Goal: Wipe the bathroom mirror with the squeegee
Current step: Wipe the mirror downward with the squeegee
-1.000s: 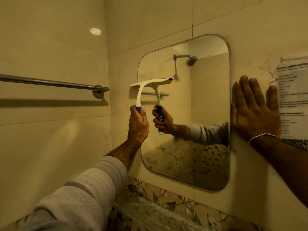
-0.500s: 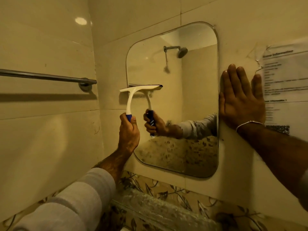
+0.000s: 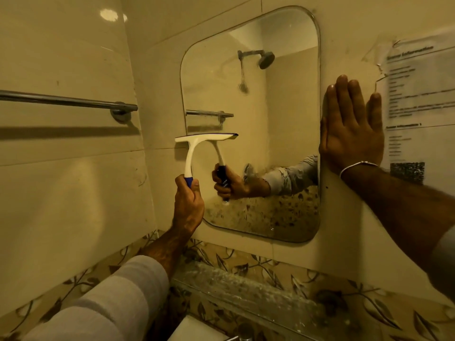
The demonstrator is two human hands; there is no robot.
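Observation:
A rounded rectangular mirror (image 3: 283, 107) hangs on the tiled wall ahead. My left hand (image 3: 188, 205) grips the blue handle of a white squeegee (image 3: 194, 146). Its blade lies level against the mirror's left edge, a little below mid-height. My right hand (image 3: 352, 129) rests flat on the wall with fingers spread, touching the mirror's right edge. The glass reflects my hand, the squeegee and a shower head.
A chrome towel bar (image 3: 66, 100) runs along the left wall. A printed paper notice (image 3: 418, 104) is taped to the wall right of my right hand. A glass shelf (image 3: 246, 291) sits under the mirror, above leaf-patterned tiles.
The squeegee has slid down the left side of the mirror with my left hand. My right hand has stayed flat on the wall by the mirror's right edge.

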